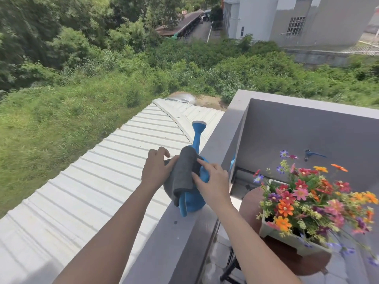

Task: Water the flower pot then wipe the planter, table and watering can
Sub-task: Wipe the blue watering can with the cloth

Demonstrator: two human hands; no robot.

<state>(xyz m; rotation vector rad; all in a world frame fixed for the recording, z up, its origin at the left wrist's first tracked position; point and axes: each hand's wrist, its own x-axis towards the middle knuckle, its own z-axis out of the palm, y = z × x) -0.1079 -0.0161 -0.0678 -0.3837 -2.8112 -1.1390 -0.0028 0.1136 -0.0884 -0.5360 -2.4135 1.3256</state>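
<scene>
Cloth [183, 173] draped over blue watering can [195, 202] on ledge [174, 242], left hand [155, 173] grip pinching it, right hand [215, 183] grip pinching its edge

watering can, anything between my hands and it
Only the grey cloth: it is draped over the top of the blue watering can on the ledge, and the left hand and right hand both hold it. Nothing else visible intervenes.

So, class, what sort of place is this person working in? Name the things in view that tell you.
Probably a raised balcony or roof terrace outdoors: a grey concrete parapet wall carries the blue plastic watering can, and a white corrugated metal roof and wild greenery lie below it.
</scene>
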